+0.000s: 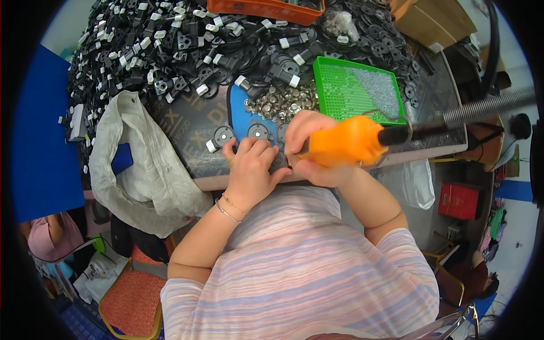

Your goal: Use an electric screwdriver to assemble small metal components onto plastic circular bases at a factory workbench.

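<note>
Workpiece: small black round part at table's near edge, pinned under curled left hand | right hand closed around orange power driver | advice: keep driver square, part flat | beyond: loose metal fasteners, green tray

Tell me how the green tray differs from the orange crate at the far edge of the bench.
The green tray lies in full view beside the pile of silver parts; the orange crate is cut off by the picture's top edge. The green tray is shallow, with a perforated floor holding small silver pieces; the orange crate sits on the heap of black parts. Both are plastic.
</note>
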The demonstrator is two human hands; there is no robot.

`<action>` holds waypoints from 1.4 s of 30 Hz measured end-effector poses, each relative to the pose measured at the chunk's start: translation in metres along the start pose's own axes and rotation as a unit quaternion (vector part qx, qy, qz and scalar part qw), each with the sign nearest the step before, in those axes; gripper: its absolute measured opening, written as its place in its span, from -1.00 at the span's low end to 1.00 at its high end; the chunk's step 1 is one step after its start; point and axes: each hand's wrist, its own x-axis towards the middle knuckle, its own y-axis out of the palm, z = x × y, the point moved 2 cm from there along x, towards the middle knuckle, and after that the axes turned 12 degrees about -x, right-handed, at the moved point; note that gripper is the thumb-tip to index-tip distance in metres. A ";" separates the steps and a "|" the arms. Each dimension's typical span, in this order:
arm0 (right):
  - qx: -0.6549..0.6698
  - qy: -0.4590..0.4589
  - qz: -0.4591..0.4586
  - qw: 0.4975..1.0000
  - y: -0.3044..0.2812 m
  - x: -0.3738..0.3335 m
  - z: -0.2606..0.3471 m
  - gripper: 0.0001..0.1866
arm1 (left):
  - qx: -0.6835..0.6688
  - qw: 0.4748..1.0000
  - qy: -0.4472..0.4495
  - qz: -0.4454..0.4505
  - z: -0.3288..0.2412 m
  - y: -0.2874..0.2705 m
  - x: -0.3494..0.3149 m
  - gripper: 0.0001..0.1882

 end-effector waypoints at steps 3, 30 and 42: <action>0.198 0.124 -0.030 0.972 -0.008 -0.004 0.002 -0.70 | 0.004 1.000 -0.004 -0.002 -0.001 0.000 0.000 -0.58; 0.034 0.126 -0.375 0.918 -0.114 -0.029 -0.022 -0.76 | 0.020 0.999 0.016 -0.019 0.000 -0.008 0.039 -0.45; 0.040 0.137 -0.369 0.918 -0.113 -0.031 -0.023 -0.76 | 0.013 0.999 -0.013 0.039 0.003 0.000 0.055 -0.59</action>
